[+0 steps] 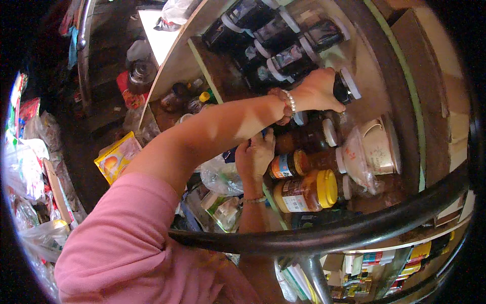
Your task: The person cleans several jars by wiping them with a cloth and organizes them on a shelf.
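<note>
My left hand (318,89) reaches across the shelf, its fingers around a dark jar (346,86) with a white lid. A beaded bracelet (290,105) circles that wrist. Below it, my right hand (256,156) is curled at the shelf's front edge, close to a dark blue item (230,155). What its fingers hold, if anything, is hidden. Several dark jars with white lids (290,59) stand in rows beyond my left hand. Nearer my right hand are a honey-coloured jar with a yellow lid (303,192) and a smaller jar with an orange-and-blue label (284,165).
A dark curved metal rail (322,239) crosses in front of my body. A white tub (379,148), partly covered by a plastic bag (358,159), stands behind the jars. A yellow packet (117,155) and a clear plastic bag (220,176) lie near my left arm. Packaged goods (30,171) crowd the far left.
</note>
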The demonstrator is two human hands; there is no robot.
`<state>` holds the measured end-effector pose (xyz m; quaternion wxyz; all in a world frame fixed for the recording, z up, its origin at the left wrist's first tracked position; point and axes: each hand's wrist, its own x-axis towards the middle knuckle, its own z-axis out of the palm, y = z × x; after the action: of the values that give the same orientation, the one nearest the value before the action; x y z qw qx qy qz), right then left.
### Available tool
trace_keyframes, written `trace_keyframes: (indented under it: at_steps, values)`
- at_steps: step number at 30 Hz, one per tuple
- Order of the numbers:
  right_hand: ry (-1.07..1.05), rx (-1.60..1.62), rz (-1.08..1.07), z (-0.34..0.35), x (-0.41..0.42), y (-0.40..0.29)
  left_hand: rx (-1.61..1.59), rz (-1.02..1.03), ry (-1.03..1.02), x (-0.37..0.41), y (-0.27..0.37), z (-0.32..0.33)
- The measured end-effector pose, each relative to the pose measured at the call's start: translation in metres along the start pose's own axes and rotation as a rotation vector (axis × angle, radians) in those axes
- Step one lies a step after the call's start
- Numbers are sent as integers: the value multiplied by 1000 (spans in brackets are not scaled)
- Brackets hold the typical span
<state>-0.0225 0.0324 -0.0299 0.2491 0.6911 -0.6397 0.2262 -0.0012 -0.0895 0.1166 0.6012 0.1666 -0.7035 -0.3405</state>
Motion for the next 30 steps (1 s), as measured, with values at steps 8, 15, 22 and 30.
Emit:
trace_keyframes:
  at_steps: [8,15,22,30]
  values:
    - [82,84,-52,1,6,-4,-59,66,2,-11,-55,45]
    - [114,53,-55,1,4,-3,200,40,-167,-15,-63,52]
    - [7,64,21,-6,6,-9,138,170,-228,-16,-72,35]
    - [-25,254,98,-16,26,4,104,356,146,-27,-34,-37]
